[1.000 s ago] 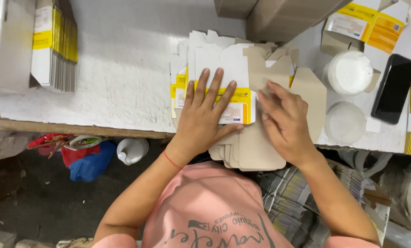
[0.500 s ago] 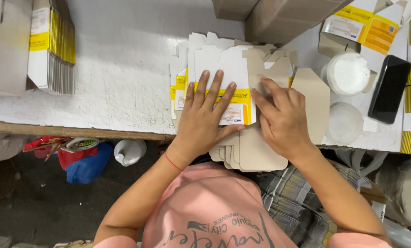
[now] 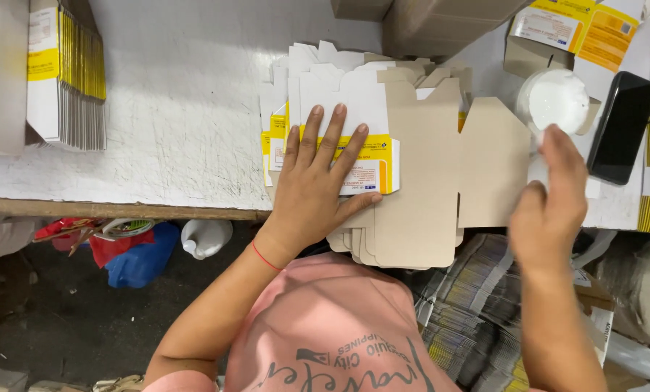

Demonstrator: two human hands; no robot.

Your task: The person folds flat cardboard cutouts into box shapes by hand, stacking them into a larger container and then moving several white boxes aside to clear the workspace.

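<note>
A fanned stack of flat carton blanks [image 3: 427,167] lies at the near edge of the white table [image 3: 187,116]; the top blanks show brown card, the ones beneath white and yellow print. My left hand [image 3: 318,181] presses flat on the folded white and yellow carton, fingers spread. My right hand [image 3: 554,199] hovers to the right of the stack, fingers loosely apart and empty, its fingertips close to a round white tub [image 3: 554,98].
A black phone [image 3: 621,127] lies right of the tub. Stacks of folded cartons [image 3: 67,80] stand at the far left, brown boxes [image 3: 427,22] at the back, and yellow and white packets [image 3: 572,25] top right. Bundles of printed sheets [image 3: 477,305] sit below the table.
My right hand has left the brown card it pressed and moved right toward the white tub. My left hand stays flat on the cartons.
</note>
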